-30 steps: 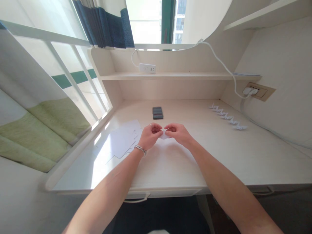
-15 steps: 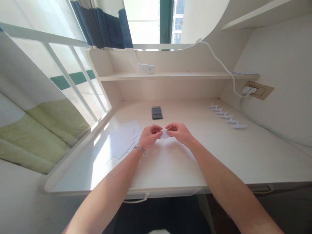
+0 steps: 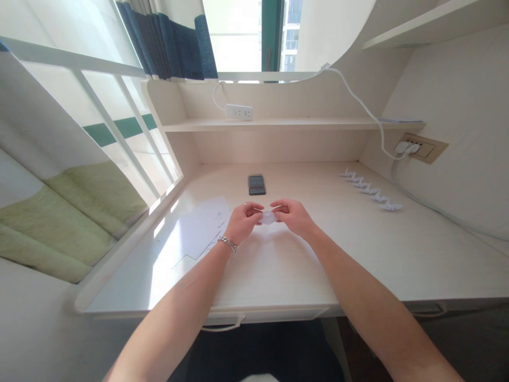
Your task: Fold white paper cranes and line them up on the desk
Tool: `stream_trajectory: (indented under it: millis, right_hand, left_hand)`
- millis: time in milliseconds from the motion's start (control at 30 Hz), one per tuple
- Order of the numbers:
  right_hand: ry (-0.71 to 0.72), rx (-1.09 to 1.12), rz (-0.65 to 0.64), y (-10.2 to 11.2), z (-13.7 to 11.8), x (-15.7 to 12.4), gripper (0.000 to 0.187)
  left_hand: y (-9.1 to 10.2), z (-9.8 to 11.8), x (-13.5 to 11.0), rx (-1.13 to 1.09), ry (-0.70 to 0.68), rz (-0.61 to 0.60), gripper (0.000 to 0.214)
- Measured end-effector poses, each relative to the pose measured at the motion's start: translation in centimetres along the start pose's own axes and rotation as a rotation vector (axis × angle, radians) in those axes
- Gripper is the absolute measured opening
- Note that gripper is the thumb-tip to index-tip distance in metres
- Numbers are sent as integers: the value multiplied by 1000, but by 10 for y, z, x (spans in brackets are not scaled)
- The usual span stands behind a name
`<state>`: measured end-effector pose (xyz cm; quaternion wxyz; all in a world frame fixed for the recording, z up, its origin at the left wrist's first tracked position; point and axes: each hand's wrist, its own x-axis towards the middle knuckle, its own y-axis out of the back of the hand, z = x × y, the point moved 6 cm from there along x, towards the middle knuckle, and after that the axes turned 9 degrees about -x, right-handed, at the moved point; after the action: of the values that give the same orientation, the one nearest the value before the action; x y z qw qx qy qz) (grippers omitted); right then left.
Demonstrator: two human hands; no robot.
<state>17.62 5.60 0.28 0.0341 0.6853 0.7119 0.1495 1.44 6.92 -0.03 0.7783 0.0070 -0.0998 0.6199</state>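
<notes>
A small folded piece of white paper [image 3: 269, 217] is held between my two hands, just above the desk. My left hand [image 3: 243, 222] pinches its left end between thumb and fingers; a ring and a chain bracelet are on this side. At the opposite end, my right hand [image 3: 293, 216] grips the paper with thumb and fingertips. Parts of the paper's edges are hidden behind my fingers. Beyond the hands lies a dark phone [image 3: 256, 184]. Several white folded paper cranes [image 3: 369, 189] stand in a slanting row at the right rear of the desk.
Flat white paper sheets [image 3: 201, 225] lie on the left of the desk [image 3: 278, 276], partly in bright sunlight. A white power strip [image 3: 239, 112] rests on the shelf behind. Along the right wall, a white cable [image 3: 361, 101] runs to a wall socket [image 3: 421, 147].
My fingers have shifted slightly outward along the folded paper, so more of its middle shows between them. The phone, sheets and paper cranes stay in place.
</notes>
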Motion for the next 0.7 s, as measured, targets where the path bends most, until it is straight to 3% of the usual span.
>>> stream_trajectory:
  millis: [67, 200, 267, 500, 600, 700]
  right_hand:
    - [45, -65, 39, 2, -1, 0, 26]
    - [156, -285, 299, 14, -8, -4, 16]
    - [192, -320, 336, 13, -11, -6, 13]
    - [35, -15, 64, -18, -2, -5, 22]
    - [-52, 156, 3, -20, -2, -7, 26]
    - [-74, 189, -13, -17, -4, -8, 29]
  left_hand:
    - [0, 1, 0, 5, -16, 9, 22]
    - [8, 1, 0, 44, -72, 115, 23]
    - [12, 0, -1, 74, -95, 174, 22]
    - [4, 5, -10, 241, -168, 176, 21]
    - [-3, 8, -12, 341, -188, 119, 22]
    - [-8, 6, -11, 340, -173, 53, 23]
